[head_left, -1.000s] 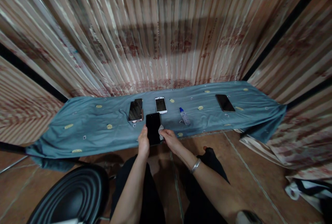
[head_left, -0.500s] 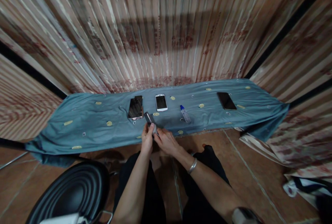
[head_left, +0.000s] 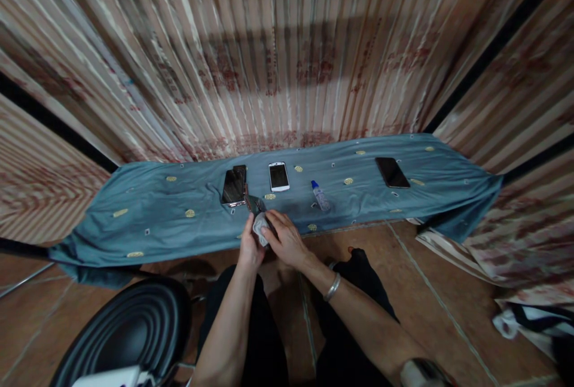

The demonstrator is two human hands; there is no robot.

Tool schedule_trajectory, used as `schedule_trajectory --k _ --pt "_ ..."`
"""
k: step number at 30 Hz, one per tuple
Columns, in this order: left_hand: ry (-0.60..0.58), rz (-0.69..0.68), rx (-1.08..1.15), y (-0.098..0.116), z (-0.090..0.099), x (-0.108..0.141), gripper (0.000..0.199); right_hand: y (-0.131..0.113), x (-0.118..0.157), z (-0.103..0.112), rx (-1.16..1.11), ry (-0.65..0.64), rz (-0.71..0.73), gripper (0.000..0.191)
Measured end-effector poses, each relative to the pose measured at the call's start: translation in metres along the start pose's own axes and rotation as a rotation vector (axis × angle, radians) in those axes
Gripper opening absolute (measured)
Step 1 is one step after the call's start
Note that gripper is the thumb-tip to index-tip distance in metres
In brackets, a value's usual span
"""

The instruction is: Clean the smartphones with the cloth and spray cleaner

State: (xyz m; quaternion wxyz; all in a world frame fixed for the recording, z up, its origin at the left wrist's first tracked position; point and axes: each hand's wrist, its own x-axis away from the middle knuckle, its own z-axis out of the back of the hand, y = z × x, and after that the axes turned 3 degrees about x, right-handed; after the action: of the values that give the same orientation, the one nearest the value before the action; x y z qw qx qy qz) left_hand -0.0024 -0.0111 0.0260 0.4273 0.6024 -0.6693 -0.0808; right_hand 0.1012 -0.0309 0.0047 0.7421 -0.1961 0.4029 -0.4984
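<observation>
My left hand [head_left: 249, 244] is closed round the lower part of a dark phone [head_left: 253, 202], held tilted over the front edge of the cloth-covered surface. My right hand [head_left: 286, 240] presses a crumpled pale grey cloth [head_left: 259, 229] against the phone's near end, its fingers bent over the cloth. Just beyond lie dark phones [head_left: 234, 186], one overlapping another. A white phone [head_left: 278, 177] with a black screen rests farther back. To the right of my hands lies a small clear bottle with a blue cap [head_left: 320, 197].
Another dark phone [head_left: 392, 172] lies toward the right end of the blue-green patterned cover [head_left: 179, 234]. A round black ridged stool [head_left: 123, 330] stands at lower left with a white object [head_left: 110, 377] on it. Striped curtains [head_left: 287, 76] hang behind, between black poles.
The held phone has turned from edge-on to show more of its flat face. The grey cloth now shows more between my hands, and my right hand has shifted over it.
</observation>
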Motion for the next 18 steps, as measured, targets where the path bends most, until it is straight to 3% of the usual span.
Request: schedule_trajectory --k 7,12,18 --pt "-0.06 0.067 0.015 0.003 0.002 0.008 0.037 -0.008 0.006 -0.003 0.034 0.021 0.112 0.033" --pt "-0.095 0.149 0.011 0.007 0.01 0.004 0.052 -0.019 0.016 -0.007 0.149 -0.014 0.258 0.044" --pt "-0.095 0.037 -0.021 0.001 0.02 0.004 0.031 -0.014 0.01 -0.008 0.143 -0.024 0.221 0.054"
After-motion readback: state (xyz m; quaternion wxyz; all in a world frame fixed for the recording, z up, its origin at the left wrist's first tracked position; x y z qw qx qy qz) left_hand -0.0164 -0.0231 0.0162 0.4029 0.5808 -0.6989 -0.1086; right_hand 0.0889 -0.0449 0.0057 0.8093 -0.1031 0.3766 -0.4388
